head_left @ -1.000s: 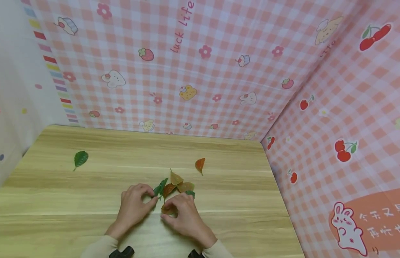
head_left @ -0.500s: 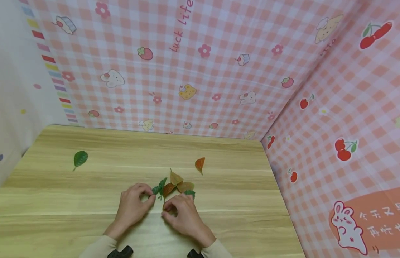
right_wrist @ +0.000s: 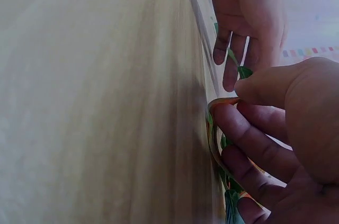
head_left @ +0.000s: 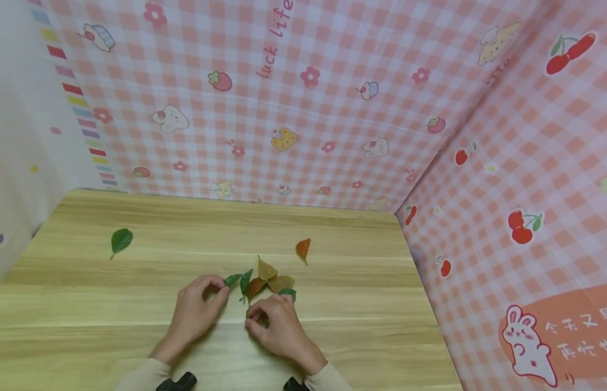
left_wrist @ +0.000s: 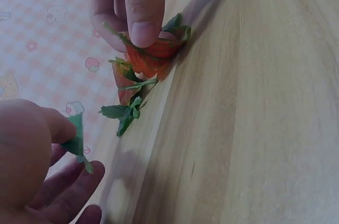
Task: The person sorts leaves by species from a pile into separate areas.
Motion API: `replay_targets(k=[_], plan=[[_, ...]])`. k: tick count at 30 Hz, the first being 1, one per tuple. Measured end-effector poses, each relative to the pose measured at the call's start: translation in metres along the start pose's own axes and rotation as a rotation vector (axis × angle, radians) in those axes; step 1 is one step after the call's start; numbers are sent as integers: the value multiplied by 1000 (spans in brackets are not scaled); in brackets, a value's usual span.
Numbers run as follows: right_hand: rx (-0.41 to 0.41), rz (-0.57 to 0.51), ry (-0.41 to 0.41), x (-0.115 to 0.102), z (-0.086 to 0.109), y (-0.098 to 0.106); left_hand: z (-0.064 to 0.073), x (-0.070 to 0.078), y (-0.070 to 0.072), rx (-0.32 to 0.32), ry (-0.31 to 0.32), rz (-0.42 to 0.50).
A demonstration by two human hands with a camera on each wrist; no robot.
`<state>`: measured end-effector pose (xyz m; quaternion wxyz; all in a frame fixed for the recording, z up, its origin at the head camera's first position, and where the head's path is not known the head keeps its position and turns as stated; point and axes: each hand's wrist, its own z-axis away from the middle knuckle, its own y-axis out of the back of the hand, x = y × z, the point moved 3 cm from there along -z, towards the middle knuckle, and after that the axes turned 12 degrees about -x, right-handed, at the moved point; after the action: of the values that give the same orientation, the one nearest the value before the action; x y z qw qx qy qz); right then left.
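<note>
My left hand (head_left: pixel 195 309) pinches a green leaf (head_left: pixel 232 279) between thumb and finger, just left of the leaf cluster; in the left wrist view this leaf (left_wrist: pixel 75 134) stands off the table. Close by, my right hand (head_left: pixel 281 326) pinches an orange-red leaf (left_wrist: pixel 153 60), mostly hidden by the fingers in the head view. Beyond that hand lie another green leaf (head_left: pixel 246 282), an orange-brown leaf (head_left: pixel 255 288), two yellowish-brown leaves, one pointing up (head_left: pixel 267 270) and one to the right (head_left: pixel 282 283), and a green leaf (head_left: pixel 288 294) partly behind the knuckles.
A single green leaf (head_left: pixel 121 240) lies at the far left of the wooden table (head_left: pixel 88 304). An orange leaf (head_left: pixel 304 250) lies behind the cluster, to its right. Pink checked cloth walls (head_left: pixel 308 108) stand at the back and right, with a white one at the left.
My left hand has moved left and slightly away from the cluster, drawing a green leaf apart from the one beside it. The right hand stays almost in place, still pinching its leaf.
</note>
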<state>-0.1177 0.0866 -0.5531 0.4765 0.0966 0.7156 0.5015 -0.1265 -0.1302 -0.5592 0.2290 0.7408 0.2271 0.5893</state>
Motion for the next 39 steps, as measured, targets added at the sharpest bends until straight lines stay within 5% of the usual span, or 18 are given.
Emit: replay_targets(k=[9,20,39], plan=[[3,5,-4,1,-1,-1,-1,-6,5,-40,38,142],[5,9,-6,0,-1,-1,0,-5,12,49,-34,135],[-3,-3,-17,2,0,-1,2,-12,20,44,20,221]])
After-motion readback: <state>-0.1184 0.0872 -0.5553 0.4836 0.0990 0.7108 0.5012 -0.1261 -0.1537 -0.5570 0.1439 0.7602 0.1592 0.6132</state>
